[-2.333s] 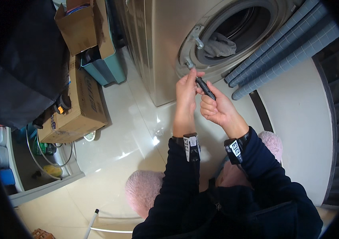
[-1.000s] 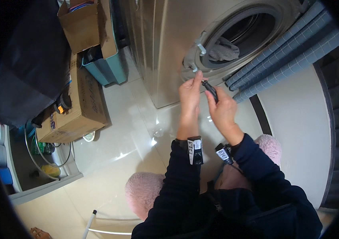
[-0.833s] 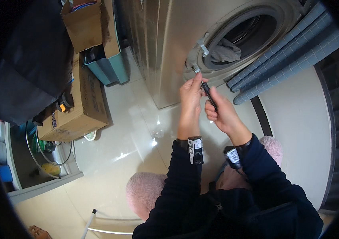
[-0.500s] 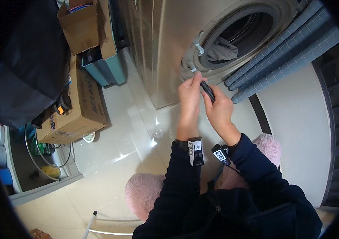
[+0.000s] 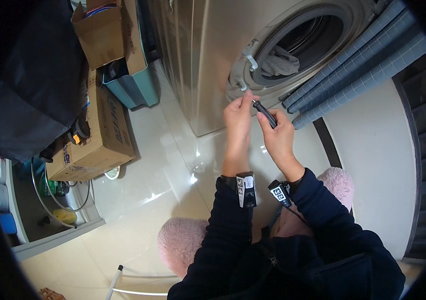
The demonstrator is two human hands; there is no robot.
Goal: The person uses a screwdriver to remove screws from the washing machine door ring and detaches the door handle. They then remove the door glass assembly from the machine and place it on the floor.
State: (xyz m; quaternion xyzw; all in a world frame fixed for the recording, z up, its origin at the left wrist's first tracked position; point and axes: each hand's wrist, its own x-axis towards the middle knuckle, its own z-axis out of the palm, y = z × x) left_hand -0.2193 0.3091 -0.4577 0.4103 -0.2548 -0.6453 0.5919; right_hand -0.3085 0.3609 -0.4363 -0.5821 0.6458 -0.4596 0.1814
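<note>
Gripping a screwdriver [image 5: 265, 114] with closed right hand [image 5: 280, 134], pinching its shaft [image 5: 254, 101] in left hand [image 5: 237, 116] by the lower bracket [image 5: 243, 85]; best kept straight.

Indoor light, middling; lamp itself out of frame. Glossy floor tiles [image 5: 158, 142] catch scattered white glints left of centre, strongest near mid-frame; soft-edged shadow lower centre. Mild sheen on the washer's side panel [image 5: 218, 65], upper centre. Drum opening [image 5: 318, 42], upper right, sinks to near black; dark fabric [image 5: 38, 80], upper left, low in detail. Fisheye bend: cabinet edge [image 5: 68, 237] slants lower left, pale panel [image 5: 378, 145] curves at right. Black vignette fills the corners. Left hand [image 5: 238, 117] and right hand [image 5: 279, 136] clear in outline, fine detail soft.
</note>
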